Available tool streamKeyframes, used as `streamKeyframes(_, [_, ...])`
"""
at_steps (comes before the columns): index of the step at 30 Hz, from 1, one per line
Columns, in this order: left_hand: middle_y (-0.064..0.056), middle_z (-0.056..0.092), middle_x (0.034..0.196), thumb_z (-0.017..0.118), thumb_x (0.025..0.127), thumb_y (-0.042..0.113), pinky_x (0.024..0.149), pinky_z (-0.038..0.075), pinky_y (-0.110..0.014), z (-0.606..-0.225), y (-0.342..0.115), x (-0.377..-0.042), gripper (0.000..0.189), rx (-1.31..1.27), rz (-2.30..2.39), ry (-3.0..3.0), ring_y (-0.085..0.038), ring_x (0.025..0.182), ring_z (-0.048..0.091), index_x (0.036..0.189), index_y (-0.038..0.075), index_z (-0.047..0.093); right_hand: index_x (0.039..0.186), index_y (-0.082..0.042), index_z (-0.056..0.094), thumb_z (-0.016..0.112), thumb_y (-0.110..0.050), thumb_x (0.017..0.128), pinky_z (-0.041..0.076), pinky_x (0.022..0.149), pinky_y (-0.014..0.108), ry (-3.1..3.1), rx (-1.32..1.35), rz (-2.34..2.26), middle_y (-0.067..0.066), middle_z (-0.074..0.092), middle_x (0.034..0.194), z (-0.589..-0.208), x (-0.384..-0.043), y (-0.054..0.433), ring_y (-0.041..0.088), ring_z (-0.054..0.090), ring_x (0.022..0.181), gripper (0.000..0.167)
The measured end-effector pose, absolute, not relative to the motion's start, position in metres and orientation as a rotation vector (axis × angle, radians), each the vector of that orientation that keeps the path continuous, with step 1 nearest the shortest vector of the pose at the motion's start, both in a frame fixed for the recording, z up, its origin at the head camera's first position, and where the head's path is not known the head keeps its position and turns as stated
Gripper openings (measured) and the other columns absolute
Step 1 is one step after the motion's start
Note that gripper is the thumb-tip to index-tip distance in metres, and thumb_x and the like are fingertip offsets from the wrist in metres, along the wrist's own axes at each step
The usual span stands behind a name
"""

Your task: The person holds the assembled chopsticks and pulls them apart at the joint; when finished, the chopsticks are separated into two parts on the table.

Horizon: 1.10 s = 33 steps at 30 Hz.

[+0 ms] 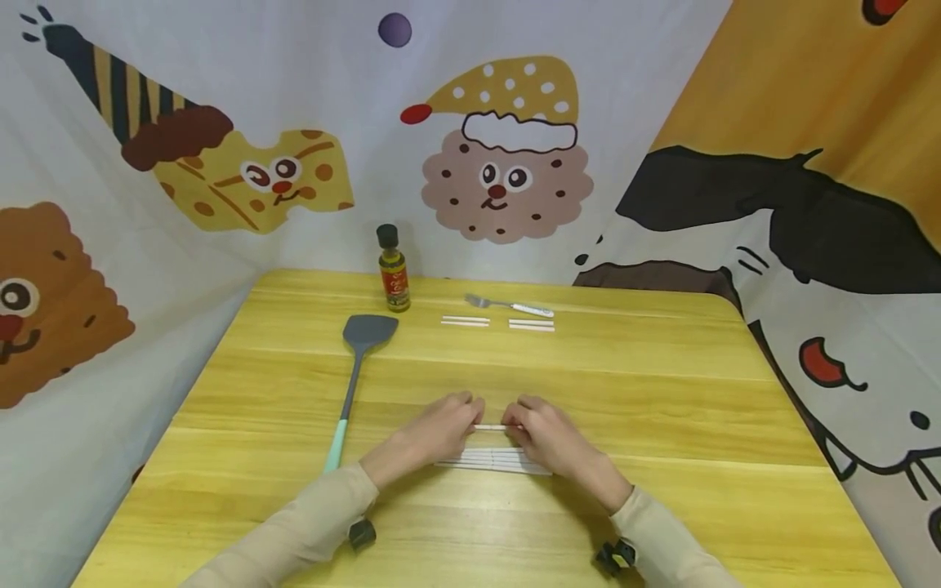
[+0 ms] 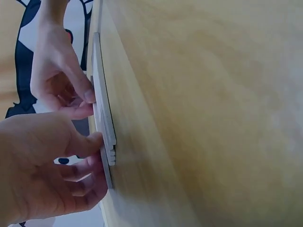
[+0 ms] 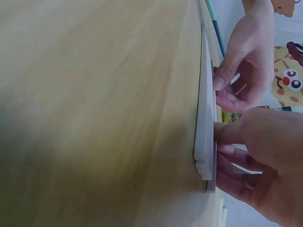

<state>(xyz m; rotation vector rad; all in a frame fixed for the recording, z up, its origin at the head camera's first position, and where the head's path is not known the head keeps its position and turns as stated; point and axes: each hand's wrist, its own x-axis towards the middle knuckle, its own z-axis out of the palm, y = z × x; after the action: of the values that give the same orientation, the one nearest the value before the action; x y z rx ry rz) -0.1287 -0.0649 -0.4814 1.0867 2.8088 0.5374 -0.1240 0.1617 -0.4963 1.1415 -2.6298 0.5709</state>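
Observation:
Over the middle of the table, both hands pinch one thin white stick [image 1: 491, 426] near its ends. My left hand [image 1: 444, 425] has its thumb and fingertips on the left end. The right hand [image 1: 544, 433] does the same at the right end, its fingers bent. Just nearer to me lies a row of several white sticks [image 1: 492, 459], side by side and fanned slightly, partly behind the right hand. The left wrist view shows the row [image 2: 102, 85] edge-on, with thumbs close against it; in the right wrist view the held stick [image 3: 211, 184] sticks out past the row.
Left of the hands lies a grey spatula [image 1: 370, 329] with a mint handle [image 1: 336, 445]. A dark-capped bottle [image 1: 394, 282] stands at the back edge. A fork [image 1: 507, 305] lies near two small groups of white sticks [image 1: 466, 321]. A cartoon-printed cloth [image 1: 382, 98] hangs behind the wooden table [image 1: 662, 367].

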Motion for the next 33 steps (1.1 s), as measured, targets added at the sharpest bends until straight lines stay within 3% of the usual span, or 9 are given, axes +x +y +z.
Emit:
streamKeyframes(5, [-0.002,0.057,0.083,0.068,0.092,0.001,0.057,0.045,-0.019,-0.481,-0.064,-0.13,0.01,1.137,0.505,2.833,-0.012,0.071,0.053,0.094,0.008,0.06,0.088,-0.01,0.073,0.078,-0.002,0.084,0.055,0.063,0.023,-2.592,1.127,0.539,-0.001,0.065,0.084,-0.497,-0.126,0.161,0.012,0.062,0.077,0.011])
streamKeyframes(10, [-0.001,0.059,0.086,0.072,0.09,0.004,0.063,0.052,-0.02,-0.479,-0.069,-0.132,0.01,1.238,0.508,2.879,-0.013,0.075,0.059,0.093,0.008,0.064,0.087,-0.009,0.071,0.078,-0.001,0.085,0.057,0.066,0.026,-2.524,1.144,0.527,0.0,0.064,0.086,-0.495,-0.127,0.162,0.015,0.063,0.08,0.011])
streamKeyframes(17, [0.0,0.059,0.086,0.073,0.085,-0.002,0.071,0.056,-0.018,-0.468,-0.081,-0.132,0.013,1.358,0.52,2.985,-0.012,0.079,0.059,0.09,0.008,0.069,0.089,-0.008,0.068,0.076,-0.003,0.088,0.056,0.067,0.021,-2.455,1.212,0.546,0.0,0.063,0.087,-0.485,-0.125,0.16,0.013,0.062,0.08,0.01])
streamKeyframes(23, [0.001,0.062,0.089,0.073,0.08,-0.006,0.074,0.055,-0.012,-0.463,-0.082,-0.13,0.018,1.497,0.542,3.02,-0.01,0.081,0.061,0.091,0.008,0.071,0.087,-0.005,0.065,0.073,0.005,0.083,0.052,0.063,0.015,-2.336,1.281,0.486,0.002,0.06,0.084,-0.473,-0.122,0.165,0.012,0.058,0.074,0.013])
streamKeyframes(30, [0.0,0.064,0.089,0.072,0.082,-0.006,0.076,0.052,-0.007,-0.448,-0.082,-0.127,0.015,1.664,0.598,3.026,-0.01,0.084,0.063,0.09,0.007,0.071,0.09,-0.003,0.063,0.055,0.0,0.098,0.049,0.061,0.015,-2.282,1.301,0.436,0.003,0.059,0.085,-0.451,-0.113,0.171,0.012,0.055,0.075,0.012])
streamKeyframes(33, [0.001,0.063,0.087,0.071,0.078,-0.01,0.077,0.053,-0.008,-0.444,-0.082,-0.127,0.02,1.725,0.614,3.025,-0.011,0.085,0.063,0.087,0.007,0.071,0.089,-0.003,0.063,0.054,0.0,0.098,0.048,0.061,0.013,-2.267,1.305,0.437,0.003,0.058,0.085,-0.444,-0.11,0.171,0.011,0.054,0.074,0.013])
